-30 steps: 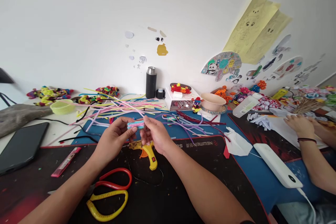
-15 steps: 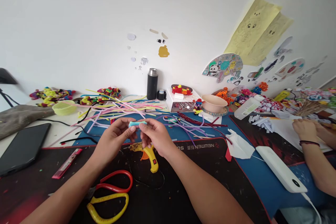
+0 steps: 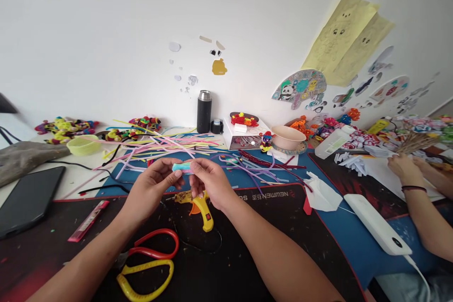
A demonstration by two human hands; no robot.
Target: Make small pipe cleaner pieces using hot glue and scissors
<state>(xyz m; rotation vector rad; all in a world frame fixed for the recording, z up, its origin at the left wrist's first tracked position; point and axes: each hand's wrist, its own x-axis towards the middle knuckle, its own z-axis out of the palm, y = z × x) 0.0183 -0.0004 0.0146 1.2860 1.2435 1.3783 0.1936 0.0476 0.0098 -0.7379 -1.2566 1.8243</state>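
Between the fingertips of both hands is a short bundle of light blue pipe cleaner (image 3: 181, 168), held level above the mat. My left hand (image 3: 155, 183) pinches its left end with thumb and fingers. At its right end my right hand (image 3: 209, 181) grips it the same way, covering part of it. A yellow glue gun (image 3: 203, 212) lies on the black mat just below my right hand. Scissors (image 3: 155, 245) with one red and one yellow handle rest nearer to me, their blades partly hidden by my left forearm.
Loose pipe cleaners (image 3: 166, 144) spread behind my hands. A black thermos (image 3: 204, 112) stands by the wall. At left lie a dark tablet (image 3: 31, 198) and a pink narrow pack (image 3: 88, 221). To the right are a white power bank (image 3: 377, 224) and another person's hand (image 3: 406, 170) over paper.
The light blue bundle has turned slightly in my fingers, showing more of its side. Both hands keep their pinch. The other person's hands have shifted a little left.
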